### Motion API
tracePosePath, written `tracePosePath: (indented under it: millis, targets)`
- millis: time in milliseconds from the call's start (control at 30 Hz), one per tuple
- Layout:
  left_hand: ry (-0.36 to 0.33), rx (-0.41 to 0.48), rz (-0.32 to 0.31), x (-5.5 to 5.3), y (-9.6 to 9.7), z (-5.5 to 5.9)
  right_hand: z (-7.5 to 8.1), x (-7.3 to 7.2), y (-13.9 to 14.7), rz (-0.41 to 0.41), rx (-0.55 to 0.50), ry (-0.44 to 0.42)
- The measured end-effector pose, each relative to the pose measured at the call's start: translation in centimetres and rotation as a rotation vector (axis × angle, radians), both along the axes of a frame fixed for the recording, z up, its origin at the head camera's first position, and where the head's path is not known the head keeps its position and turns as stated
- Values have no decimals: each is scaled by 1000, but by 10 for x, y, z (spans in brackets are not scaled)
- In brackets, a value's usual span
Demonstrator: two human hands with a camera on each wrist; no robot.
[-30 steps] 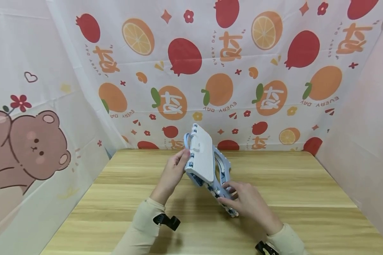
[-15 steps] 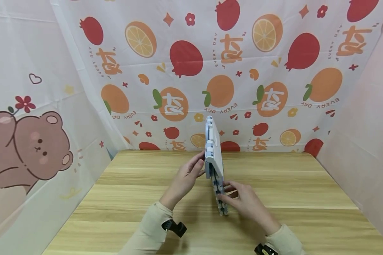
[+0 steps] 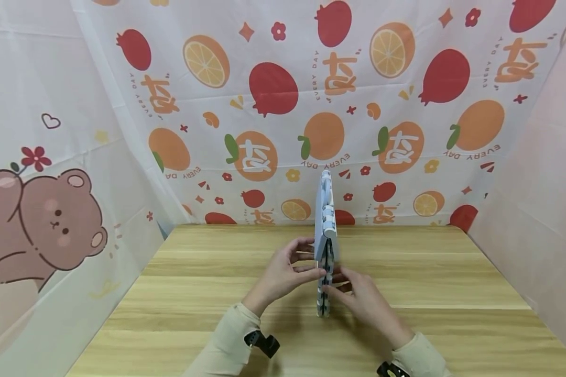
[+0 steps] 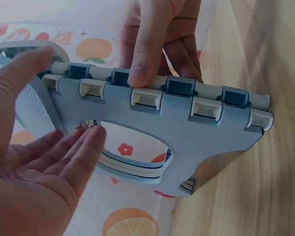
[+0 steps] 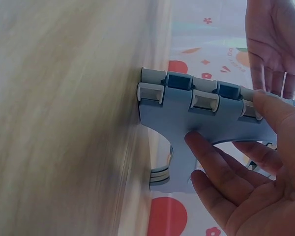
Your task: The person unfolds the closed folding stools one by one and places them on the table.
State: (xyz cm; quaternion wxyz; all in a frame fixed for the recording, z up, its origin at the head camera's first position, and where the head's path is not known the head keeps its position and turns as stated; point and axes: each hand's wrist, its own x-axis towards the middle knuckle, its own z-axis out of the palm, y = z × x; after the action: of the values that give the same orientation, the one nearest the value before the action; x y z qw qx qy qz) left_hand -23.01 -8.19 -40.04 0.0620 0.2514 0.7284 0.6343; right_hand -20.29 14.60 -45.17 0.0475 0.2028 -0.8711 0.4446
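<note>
while the right hand pinches the folded stool by its near edge, the left hand lies loose across from it, released, with fingers mostly straight and thumb reaching toward that same edge. whether the left fingertips touch the stool, i cannot tell. blue and white, the stool stands upright between the two hands, thin and edge-on from the head, its lower end at the counter just nearer the person than the fingertips. its top flaps slant downward above the hands. the right thumb presses the hinges, and the right fingers spread along the side panel. past the left thumb, the left wrist view shows a curved handle. behind each hand comes a pale sleeve, left and right, with a black band on the left wrist and another on the right. beyond the hands hangs a fruit-print cloth; off to the left hand's outer side, a bear is printed on another cloth.
</note>
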Motion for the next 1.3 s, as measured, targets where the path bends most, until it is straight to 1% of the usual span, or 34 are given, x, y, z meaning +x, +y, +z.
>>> tracePosePath:
  millis: [100, 167, 333, 467, 667, 867, 1067, 1300]
  targets:
    - [-11, -23, 41, 1, -1, -5, 0, 0, 0, 8, 11, 2]
    - [-11, -41, 56, 1, -1, -9, -1, -1, -1, 11, 19, -5]
    - [14, -103, 25, 0, 1, -15, 0, -2, 0, 26, 18, -20]
    - [40, -163, 22, 0, 5, -19, 0, -3, 2, 28, 25, -26]
    - [85, -193, 22, 1, 11, -24, 0, -3, 3, 24, 50, -30]
    - [114, -210, 29, 2, 12, -24, -1, -2, 4, 26, 39, -22]
    - [101, -228, 23, 0, 10, -22, 3, -3, 6, 19, 41, -35]
    - [96, -252, 15, -4, 5, -22, 6, -5, 11, 29, 47, -57]
